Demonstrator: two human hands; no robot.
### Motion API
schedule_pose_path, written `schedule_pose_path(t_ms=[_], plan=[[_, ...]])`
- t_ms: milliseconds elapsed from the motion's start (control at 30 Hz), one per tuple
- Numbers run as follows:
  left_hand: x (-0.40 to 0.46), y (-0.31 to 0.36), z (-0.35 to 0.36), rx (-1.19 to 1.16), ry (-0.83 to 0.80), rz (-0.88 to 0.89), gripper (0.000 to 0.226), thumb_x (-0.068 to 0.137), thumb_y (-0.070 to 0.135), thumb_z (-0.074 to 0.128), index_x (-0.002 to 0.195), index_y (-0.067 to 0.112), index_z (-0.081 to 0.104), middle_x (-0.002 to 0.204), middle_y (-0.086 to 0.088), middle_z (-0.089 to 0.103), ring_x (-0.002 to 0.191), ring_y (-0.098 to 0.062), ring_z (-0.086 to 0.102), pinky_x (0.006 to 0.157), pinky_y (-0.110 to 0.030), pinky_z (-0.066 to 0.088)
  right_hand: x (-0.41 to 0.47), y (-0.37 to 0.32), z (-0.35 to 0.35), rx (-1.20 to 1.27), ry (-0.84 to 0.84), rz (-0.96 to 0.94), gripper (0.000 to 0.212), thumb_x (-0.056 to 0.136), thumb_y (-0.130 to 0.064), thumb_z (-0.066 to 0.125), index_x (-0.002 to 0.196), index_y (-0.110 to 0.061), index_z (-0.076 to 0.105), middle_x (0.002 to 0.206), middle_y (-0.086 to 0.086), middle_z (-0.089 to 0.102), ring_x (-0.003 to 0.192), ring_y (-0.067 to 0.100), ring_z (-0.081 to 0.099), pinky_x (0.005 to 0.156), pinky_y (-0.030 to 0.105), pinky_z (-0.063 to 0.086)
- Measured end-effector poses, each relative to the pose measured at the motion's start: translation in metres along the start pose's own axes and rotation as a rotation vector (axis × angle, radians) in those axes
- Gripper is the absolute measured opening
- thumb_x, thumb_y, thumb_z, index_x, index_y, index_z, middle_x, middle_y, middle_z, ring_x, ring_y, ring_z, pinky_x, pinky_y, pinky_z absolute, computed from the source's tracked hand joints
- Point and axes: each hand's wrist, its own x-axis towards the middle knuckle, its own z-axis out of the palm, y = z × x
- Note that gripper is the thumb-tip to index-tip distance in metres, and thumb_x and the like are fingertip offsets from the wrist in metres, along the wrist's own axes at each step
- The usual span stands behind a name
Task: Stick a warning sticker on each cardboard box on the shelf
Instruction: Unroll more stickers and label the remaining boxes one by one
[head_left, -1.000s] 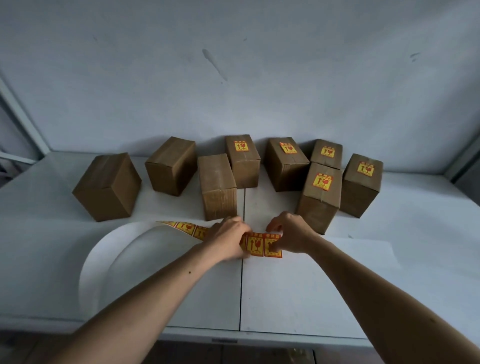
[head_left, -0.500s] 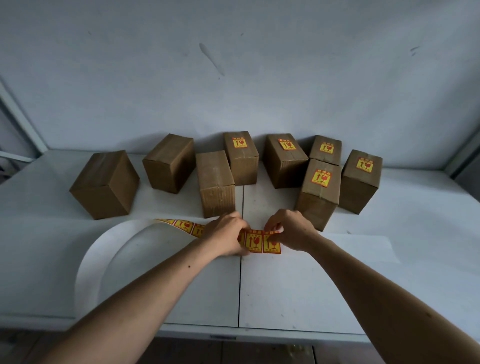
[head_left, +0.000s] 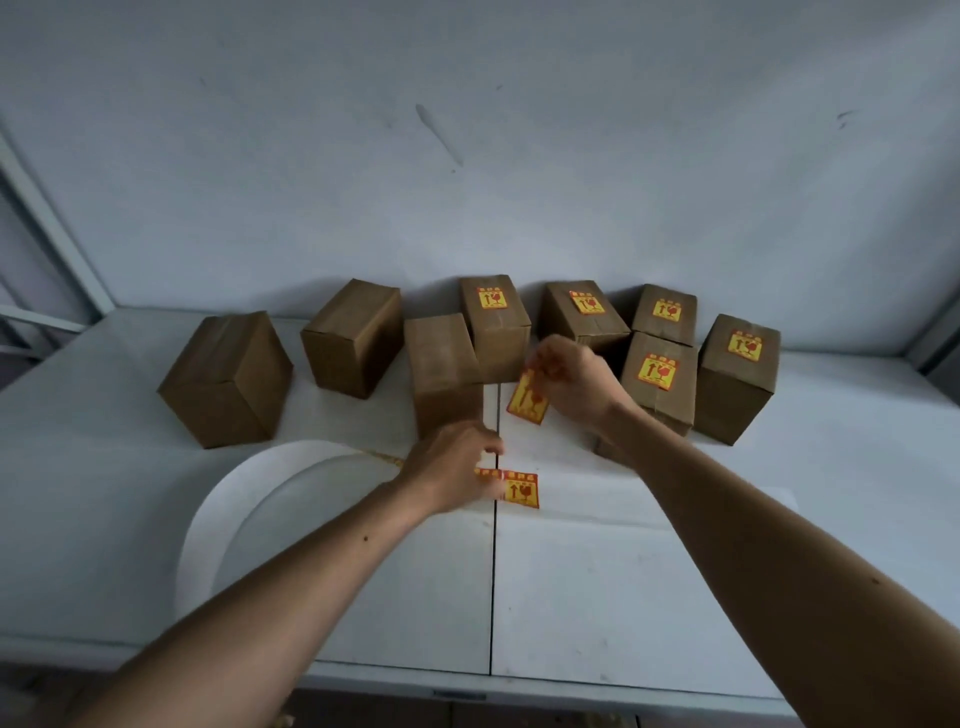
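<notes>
My right hand (head_left: 574, 382) pinches a yellow and red warning sticker (head_left: 530, 399), which hangs free above the shelf just right of a bare cardboard box (head_left: 441, 371). My left hand (head_left: 452, 470) presses down the sticker strip (head_left: 519, 489) on its white backing paper (head_left: 228, 499). Two more bare boxes stand at the left, the far-left box (head_left: 228, 379) and another box (head_left: 353, 338). Several boxes at the right carry stickers on top, such as the middle back box (head_left: 493, 322) and the far-right box (head_left: 737, 374).
The white shelf surface (head_left: 831, 467) has a seam down its middle and a front edge near me. A pale wall rises right behind the boxes. Metal shelf posts (head_left: 47, 228) stand at the left and right sides.
My right hand has peeled one sticker off the strip and lifted it up toward the boxes. My left hand still holds the strip down, with one sticker fewer at its end.
</notes>
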Motion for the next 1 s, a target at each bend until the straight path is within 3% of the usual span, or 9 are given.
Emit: schedule_pose_path(t_ms=[100,167,267,433,567,667,833,1000], plan=[[-0.001,-0.009,-0.03,-0.141,0.257,0.049,0.025,0.084,0.034,0.071,0.101,0.017,0.068,0.096,0.003,0.066,0.082,-0.008,0.06,0.066,-0.026,0.051,0.035,-0.024,-0.002,0.065,0.008,-0.024,0.03,0.082,0.0,0.065,0.105,-0.019,0.06,0.107,0.003,0.064,0.101,0.019,0.063,0.081,0.035,0.058],[0.0,-0.021,-0.049,-0.136,0.392,0.055,0.019,0.085,0.031,0.071,0.097,0.017,0.068,0.092,0.006,0.064,0.081,-0.009,0.06,0.067,-0.029,0.054,0.056,-0.036,0.004,0.077,0.022,-0.003,0.036,0.078,-0.002,0.07,0.109,-0.019,0.061,0.109,0.005,0.066,0.097,0.016,0.063,0.075,0.028,0.057],[0.01,-0.042,-0.067,-0.131,0.509,-0.087,0.025,0.084,0.03,0.072,0.102,0.015,0.066,0.093,0.005,0.06,0.083,-0.012,0.059,0.068,-0.028,0.052,0.08,-0.047,0.021,0.075,0.033,0.014,0.044,0.074,-0.009,0.078,0.115,-0.016,0.061,0.106,0.002,0.066,0.093,0.014,0.063,0.068,0.019,0.05],[0.036,-0.07,-0.073,-0.319,0.391,-0.399,0.061,0.082,0.036,0.073,0.133,0.012,0.05,0.118,-0.005,0.059,0.106,-0.02,0.056,0.085,-0.033,0.049,0.104,-0.05,0.051,0.026,0.01,0.031,0.039,0.078,-0.014,0.077,0.113,-0.016,0.06,0.106,0.001,0.066,0.095,0.012,0.064,0.064,0.013,0.047],[0.05,-0.076,-0.071,-0.521,0.273,-0.528,0.085,0.075,0.047,0.077,0.143,0.013,0.04,0.134,-0.006,0.053,0.119,-0.023,0.053,0.092,-0.034,0.046,0.115,-0.052,0.059,0.03,0.008,0.015,0.041,0.079,-0.013,0.075,0.115,-0.017,0.058,0.111,0.002,0.064,0.099,0.014,0.062,0.063,0.013,0.046],[0.055,-0.081,-0.065,-0.576,0.234,-0.557,0.089,0.071,0.046,0.08,0.143,0.013,0.039,0.136,-0.006,0.052,0.12,-0.024,0.053,0.097,-0.038,0.047,0.119,-0.052,0.062,0.023,-0.054,0.012,0.042,0.078,-0.009,0.075,0.116,-0.017,0.057,0.114,0.002,0.064,0.102,0.015,0.062,0.076,0.024,0.055],[0.057,-0.084,-0.06,-0.697,0.206,-0.562,0.09,0.067,0.045,0.082,0.141,0.016,0.041,0.136,-0.006,0.054,0.119,-0.025,0.055,0.098,-0.047,0.048,0.121,-0.048,0.063,-0.03,-0.103,-0.03,0.041,0.081,-0.009,0.071,0.118,-0.02,0.056,0.115,0.002,0.064,0.103,0.016,0.062,0.085,0.034,0.057],[0.058,-0.079,-0.057,-0.758,0.24,-0.589,0.086,0.069,0.04,0.082,0.14,0.016,0.042,0.133,-0.007,0.055,0.117,-0.026,0.056,0.097,-0.049,0.049,0.115,-0.05,0.061,-0.117,-0.079,-0.108,0.043,0.082,-0.012,0.071,0.12,-0.02,0.054,0.115,0.001,0.063,0.104,0.015,0.061,0.081,0.026,0.054]])
